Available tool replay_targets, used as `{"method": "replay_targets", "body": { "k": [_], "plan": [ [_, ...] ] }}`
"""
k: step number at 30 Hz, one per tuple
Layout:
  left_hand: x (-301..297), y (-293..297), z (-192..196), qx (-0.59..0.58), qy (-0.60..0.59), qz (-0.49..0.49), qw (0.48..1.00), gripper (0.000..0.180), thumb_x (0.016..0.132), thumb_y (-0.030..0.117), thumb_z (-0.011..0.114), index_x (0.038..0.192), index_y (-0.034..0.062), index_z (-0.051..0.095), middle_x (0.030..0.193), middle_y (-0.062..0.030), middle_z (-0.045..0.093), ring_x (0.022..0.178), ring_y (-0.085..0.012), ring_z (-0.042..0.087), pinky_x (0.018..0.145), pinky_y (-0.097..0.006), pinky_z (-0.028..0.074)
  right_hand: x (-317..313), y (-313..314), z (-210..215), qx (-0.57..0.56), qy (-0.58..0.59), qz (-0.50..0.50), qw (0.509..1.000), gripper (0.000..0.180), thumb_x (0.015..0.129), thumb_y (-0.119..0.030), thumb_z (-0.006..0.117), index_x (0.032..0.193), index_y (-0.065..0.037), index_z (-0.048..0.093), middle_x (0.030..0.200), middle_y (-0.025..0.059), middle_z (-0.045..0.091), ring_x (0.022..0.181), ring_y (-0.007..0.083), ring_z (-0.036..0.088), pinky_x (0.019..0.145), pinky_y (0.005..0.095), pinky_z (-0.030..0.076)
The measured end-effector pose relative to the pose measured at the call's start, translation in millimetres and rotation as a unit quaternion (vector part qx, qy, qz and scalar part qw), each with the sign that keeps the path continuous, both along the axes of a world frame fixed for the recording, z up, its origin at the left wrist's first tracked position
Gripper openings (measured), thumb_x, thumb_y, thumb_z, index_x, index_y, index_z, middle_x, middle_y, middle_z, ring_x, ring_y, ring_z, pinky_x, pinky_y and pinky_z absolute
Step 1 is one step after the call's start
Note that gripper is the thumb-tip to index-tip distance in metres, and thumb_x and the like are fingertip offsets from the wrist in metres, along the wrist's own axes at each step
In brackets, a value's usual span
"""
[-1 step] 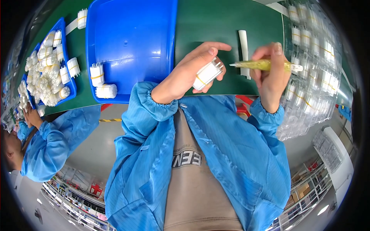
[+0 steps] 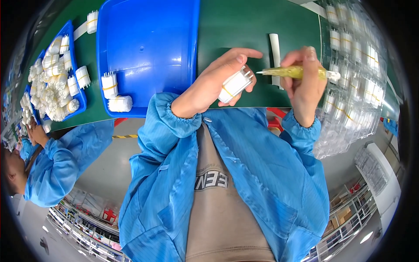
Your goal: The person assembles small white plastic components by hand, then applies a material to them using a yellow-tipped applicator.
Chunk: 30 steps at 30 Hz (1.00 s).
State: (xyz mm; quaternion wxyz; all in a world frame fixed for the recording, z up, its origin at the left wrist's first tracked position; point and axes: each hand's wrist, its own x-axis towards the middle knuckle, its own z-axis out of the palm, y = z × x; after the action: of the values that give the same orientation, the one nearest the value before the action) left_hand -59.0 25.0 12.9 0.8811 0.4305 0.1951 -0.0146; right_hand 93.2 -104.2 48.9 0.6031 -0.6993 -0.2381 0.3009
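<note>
Blue tray (image 2: 148,26): on the green table (image 2: 244,22), two white coils at its near edge.
My left hand (image 2: 214,83): fingers clamped round a white coil (image 2: 235,85).
My right hand (image 2: 305,81): closed on a yellow applicator (image 2: 292,72), tip just beside the coil.
Clear packs (image 2: 353,74): stacked along the table's right edge.

Left hand (image 2: 214,83) grips white part (image 2: 234,85); right hand (image 2: 305,83) yellow tool (image 2: 294,72).
</note>
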Motion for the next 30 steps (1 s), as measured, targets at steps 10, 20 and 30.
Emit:
{"method": "replay_targets", "body": {
  "k": [10, 20, 30],
  "plan": [
    [-2, -3, 6, -0.021, 0.023, -0.068, 0.997, 0.051, 0.11, 0.043, 0.033, 0.144, 0.0073, 0.045, 0.087, -0.0088, 0.061, 0.052, -0.0081, 0.049, 0.043, -0.021, 0.038, 10, 12, -1, -0.053, 0.168, 0.16, 0.971, 0.054, 0.107, -0.04, 0.045, 0.079, -0.001, 0.069, 0.046, 0.001, 0.046, 0.04, 0.0057, 0.038, 0.039, 0.0244, 0.026],
    [-2, 3, -1, -0.067, 0.025, -0.046, 0.996, 0.054, 0.11, 0.045, 0.031, 0.146, 0.0068, 0.042, 0.087, -0.0082, 0.061, 0.049, -0.0088, 0.049, 0.038, -0.022, 0.034, 4, 9, -3, -0.022, 0.036, 0.047, 0.998, 0.056, 0.106, -0.042, 0.045, 0.077, 0.0, 0.068, 0.048, 0.0017, 0.049, 0.04, 0.0054, 0.038, 0.04, 0.0232, 0.026],
    [-4, -9, -15, 0.191, -0.102, 0.05, 0.975, 0.053, 0.101, 0.021, 0.053, 0.149, 0.0055, 0.039, 0.11, -0.0111, 0.062, 0.084, -0.0173, 0.061, 0.082, -0.03, 0.05, 69, -46, -8, -0.184, -0.247, -0.107, 0.945, 0.059, 0.103, -0.051, 0.05, 0.073, -0.002, 0.064, 0.056, 0.0055, 0.055, 0.05, 0.0162, 0.048, 0.05, 0.0333, 0.036]
  ]
}}
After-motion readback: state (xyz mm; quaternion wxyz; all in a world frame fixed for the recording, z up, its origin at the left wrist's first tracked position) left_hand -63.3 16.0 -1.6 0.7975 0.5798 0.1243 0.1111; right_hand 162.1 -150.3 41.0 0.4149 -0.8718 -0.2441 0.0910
